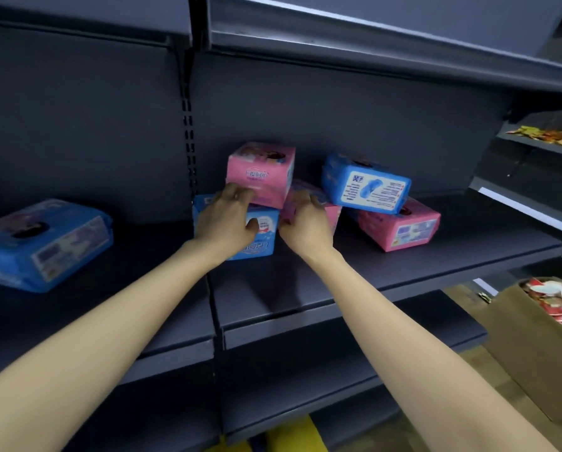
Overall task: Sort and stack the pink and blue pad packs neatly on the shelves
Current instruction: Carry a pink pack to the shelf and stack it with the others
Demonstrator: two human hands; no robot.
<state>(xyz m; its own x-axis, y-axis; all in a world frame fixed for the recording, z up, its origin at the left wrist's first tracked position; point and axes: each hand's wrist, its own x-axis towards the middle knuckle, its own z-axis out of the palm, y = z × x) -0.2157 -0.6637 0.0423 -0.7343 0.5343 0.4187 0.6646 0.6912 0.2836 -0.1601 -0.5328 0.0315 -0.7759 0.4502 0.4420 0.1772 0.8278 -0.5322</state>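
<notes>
On the dark middle shelf (403,275) lies a loose heap of pad packs. A pink pack (261,172) sits on top of a blue pack (261,236). My left hand (224,220) rests across both, fingers on the pink pack's lower edge and thumb against the blue one. My right hand (305,223) grips a second pink pack (333,213) just behind it. Further right a blue pack (366,185) lies tilted on another pink pack (400,226). Alone on the left shelf section is one blue pack (41,243).
An upper shelf (370,53) overhangs the heap. A lower shelf (354,334) juts out below. At the right stand a cardboard box (530,360) of red and white snack packets and a side shelf (540,145) with more. Something yellow (292,435) shows at the bottom.
</notes>
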